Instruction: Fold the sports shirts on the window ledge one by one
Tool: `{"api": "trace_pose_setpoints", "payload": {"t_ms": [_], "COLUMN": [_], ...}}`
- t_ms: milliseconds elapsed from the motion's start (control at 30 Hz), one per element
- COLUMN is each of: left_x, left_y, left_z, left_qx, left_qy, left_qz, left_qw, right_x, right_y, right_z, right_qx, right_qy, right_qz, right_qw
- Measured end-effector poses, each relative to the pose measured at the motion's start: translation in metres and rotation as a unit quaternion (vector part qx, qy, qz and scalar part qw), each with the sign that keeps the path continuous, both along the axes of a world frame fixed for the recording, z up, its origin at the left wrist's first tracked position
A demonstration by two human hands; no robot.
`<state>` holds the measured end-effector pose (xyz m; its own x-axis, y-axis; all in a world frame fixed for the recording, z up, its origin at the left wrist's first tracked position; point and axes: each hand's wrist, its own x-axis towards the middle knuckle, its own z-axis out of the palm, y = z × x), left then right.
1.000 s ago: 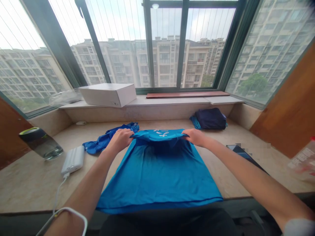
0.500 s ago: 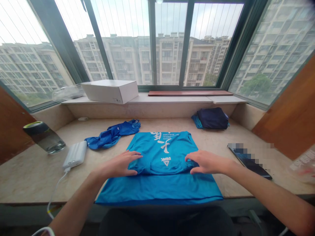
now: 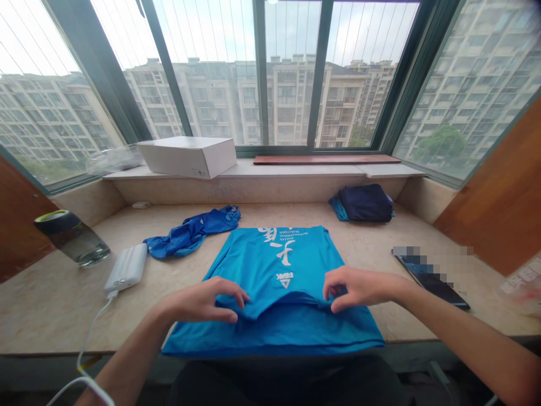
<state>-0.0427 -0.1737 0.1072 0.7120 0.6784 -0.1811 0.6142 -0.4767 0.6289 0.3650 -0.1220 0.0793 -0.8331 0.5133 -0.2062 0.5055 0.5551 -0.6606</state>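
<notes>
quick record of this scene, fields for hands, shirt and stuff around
left hand: grips folded edge of blue t-shirt
right hand: grips same edge
blue t-shirt: flat on stone ledge, white print up
nearby: crumpled blue garment, power bank, water bottle, phone, dark folded clothes, white box

The blue shirt (image 3: 253,265) bears upside-down white print: "PEAK", "INTERNATIONAL MARATHON" and large Chinese characters.
</notes>
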Motion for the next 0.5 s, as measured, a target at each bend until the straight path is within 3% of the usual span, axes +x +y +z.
{"api": "trace_pose_setpoints", "payload": {"t_ms": [67,100,167,233,300,367,500], "left_x": [0.001,0.003,0.009,0.014,0.017,0.017,0.009], "left_y": [0.009,0.019,0.053,0.097,0.137,0.165,0.184], "left_z": [0.007,0.006,-0.005,-0.022,-0.040,-0.051,-0.060], "left_qx": [-0.014,0.016,0.123,0.230,0.253,0.250,0.260], "left_qy": [-0.001,0.002,0.017,0.079,0.186,0.216,0.234], "left_qz": [0.005,0.029,0.100,0.170,0.205,0.220,0.240], "left_qw": [1.000,0.999,0.987,0.955,0.927,0.918,0.906], "right_x": [0.002,0.002,-0.001,-0.005,-0.010,-0.015,-0.020], "right_y": [0.013,0.025,0.057,0.095,0.127,0.148,0.164], "right_z": [0.001,-0.001,-0.006,-0.012,-0.019,-0.025,-0.036], "right_qx": [-0.023,0.004,0.125,0.253,0.280,0.283,0.282], "right_qy": [-0.010,-0.010,-0.018,-0.107,-0.138,-0.156,-0.183], "right_qz": [0.007,-0.017,-0.103,-0.193,-0.235,-0.254,-0.271], "right_qw": [1.000,1.000,0.987,0.942,0.921,0.912,0.902]}}
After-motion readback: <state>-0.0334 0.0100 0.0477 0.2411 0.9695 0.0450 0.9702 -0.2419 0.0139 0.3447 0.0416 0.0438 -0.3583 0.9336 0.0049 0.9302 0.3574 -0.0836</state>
